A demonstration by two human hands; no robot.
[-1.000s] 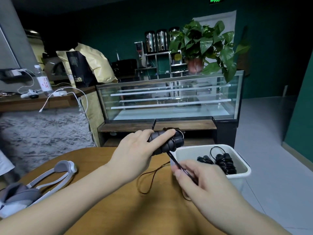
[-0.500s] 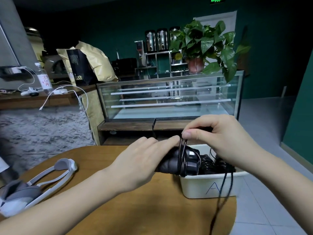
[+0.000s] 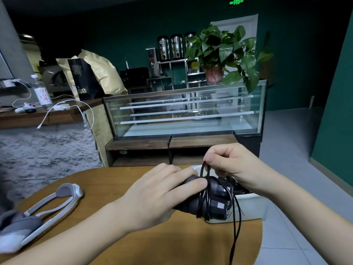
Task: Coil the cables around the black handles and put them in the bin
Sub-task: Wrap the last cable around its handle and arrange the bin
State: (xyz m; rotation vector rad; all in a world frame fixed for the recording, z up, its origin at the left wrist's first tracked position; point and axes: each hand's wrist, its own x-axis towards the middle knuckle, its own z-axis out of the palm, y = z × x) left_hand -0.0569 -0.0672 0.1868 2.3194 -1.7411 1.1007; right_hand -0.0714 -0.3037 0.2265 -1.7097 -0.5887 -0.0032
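From the head camera we see our left hand [image 3: 152,196] wrapped around the black handle [image 3: 208,203], its fingers [image 3: 196,182] curled over the top and grasping it just above the round wooden worktop [image 3: 118,243]. The handle lies roughly level, its free end pointing right toward the white bin [image 3: 250,209], which sits at the worktop's right edge. Several turns of the thin black cable [image 3: 202,197] already circle the handle just beyond our fingertips.

Our right hand [image 3: 233,165] is held above the handle and the bin, fingers clenched in a pinch on a loop of the cable that rises from the handle. The loose tail of the cable hangs down from the handle, crosses the front of the bin and drops past the worktop's edge toward the floor.

Inside the bin we make out more dark shapes behind our right wrist, but we cannot tell what they are.

A white and grey headset [image 3: 36,217] lies on the left side of the worktop, well apart from our hands. Beyond the worktop stands a glass display case [image 3: 183,111] with a potted plant [image 3: 221,54] on top.
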